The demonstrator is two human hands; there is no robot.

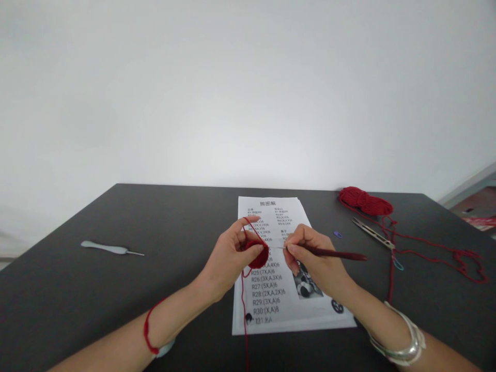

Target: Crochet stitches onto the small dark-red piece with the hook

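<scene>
Above the middle of a printed pattern sheet (267, 305), my left hand (231, 249) pinches a small round piece of red crochet (259, 256) between thumb and fingers. Red yarn (244, 305) runs over the raised index finger, and a strand hangs down past the table's near edge. My right hand (312, 256) is closed round a crochet hook (337, 253) with a dark red-brown handle. Its thin metal shaft points left, and the tip meets the right edge of the crochet piece; whether it sits inside a stitch is too small to tell.
On the right lie a red yarn skein (366, 201), thread snips (374, 233) with a teal loop, a purple stitch marker (338, 234) and loose red yarn (465, 258). A second hook with a pale grey handle (104, 248) rests on the left of the dark table (155, 217).
</scene>
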